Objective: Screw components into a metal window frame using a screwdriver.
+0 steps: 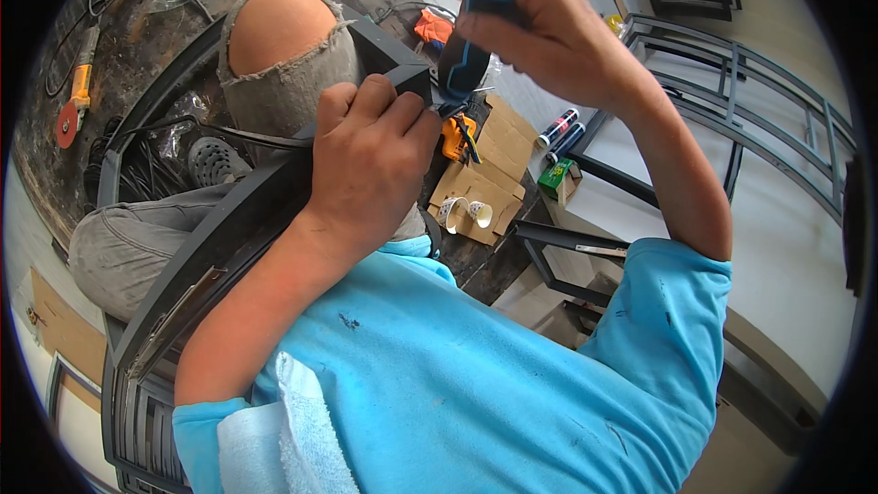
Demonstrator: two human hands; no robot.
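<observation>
The right hand (540,32) has its grip closed round a blue-and-black tool (462,64), long axis steep, lower end just right of the dark frame's (233,224) corner, contact unclear. The left hand (375,160), nearer that corner, curls over the frame.

The head camera looks down and forward over the blue shirt (476,366), which lies close below and fills the lower middle. Just beyond the shirt, the left hand (373,155) and right hand (558,37) are near the camera; the grinder (80,87), beyond the shirt's left side, is farther off, toward the curved rim.
</observation>
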